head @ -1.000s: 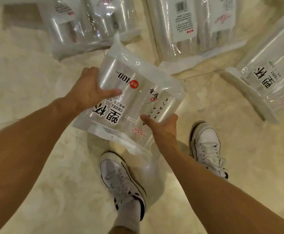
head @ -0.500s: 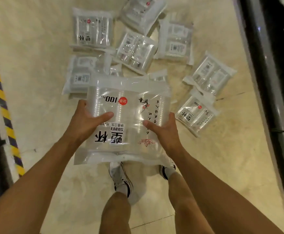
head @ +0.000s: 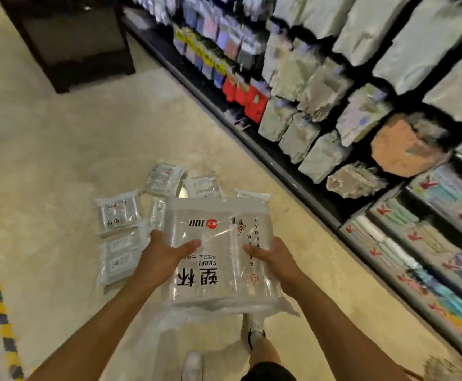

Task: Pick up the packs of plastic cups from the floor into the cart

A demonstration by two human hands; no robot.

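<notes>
Now both hands, left [head: 164, 254] and right [head: 276, 259], grip one pack [head: 219, 259] by its sides, above other packs [head: 118, 213] on the floor [head: 59, 149].

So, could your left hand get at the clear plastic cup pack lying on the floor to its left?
Probably not yet: the left hand grips the held clear cup pack, shared with the right hand, and the floor pack lies lower down, though nothing blocks it.
</notes>
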